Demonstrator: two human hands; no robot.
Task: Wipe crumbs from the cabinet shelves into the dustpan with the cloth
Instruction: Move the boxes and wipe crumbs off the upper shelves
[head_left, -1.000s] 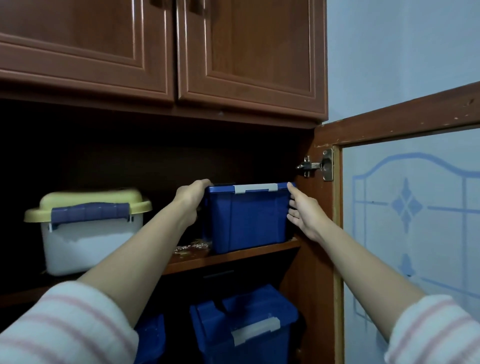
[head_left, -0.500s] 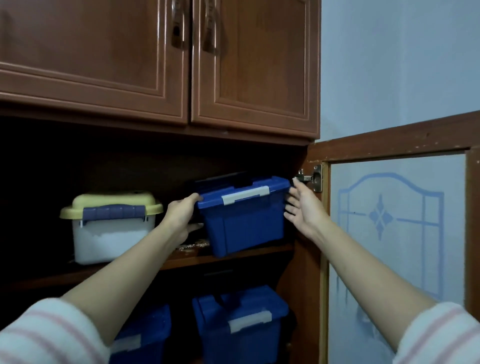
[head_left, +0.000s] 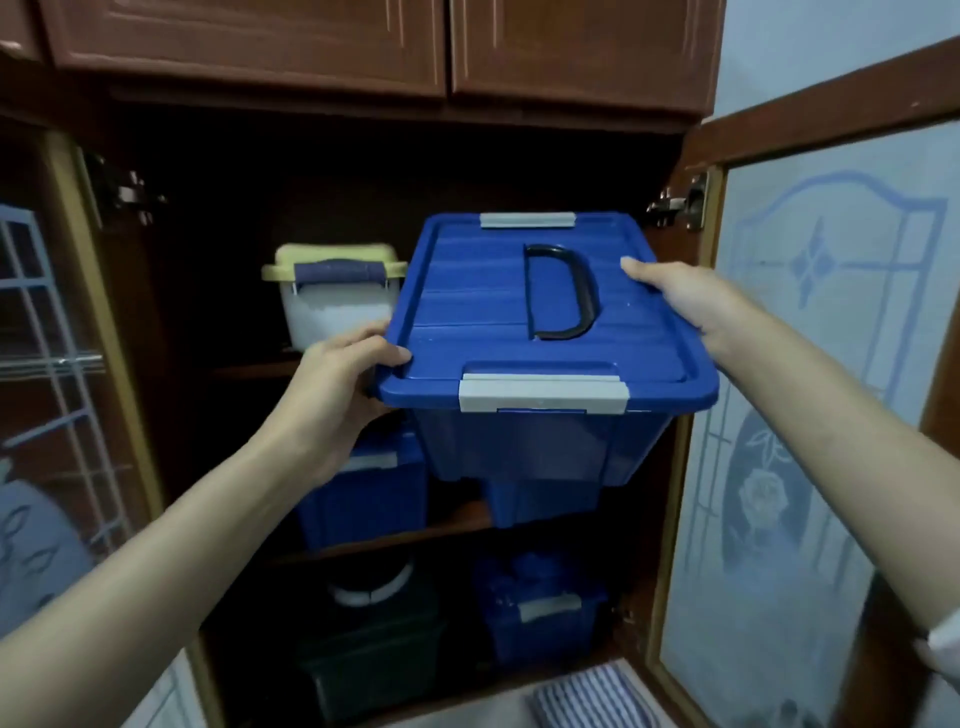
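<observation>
Wiping has not begun, I'd say; this is only clearing the way. Both hands hold a blue box out in front of the cabinet. The left hand has its fingers curled under the left rim, thumb on the lid, and the right hand grips the right rim. A yellow-lidded tub sits on the shelf behind. A striped cloth lies on the floor, and no dustpan shows.

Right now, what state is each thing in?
blue box: lid on, latches down, handle flat, held in mid-air.
left hand: grips the box's left rim.
right hand: grips its right rim.
right lower door: open.
left lower door: open.
upper cabinet doors: shut.
white box: lid on.
</observation>
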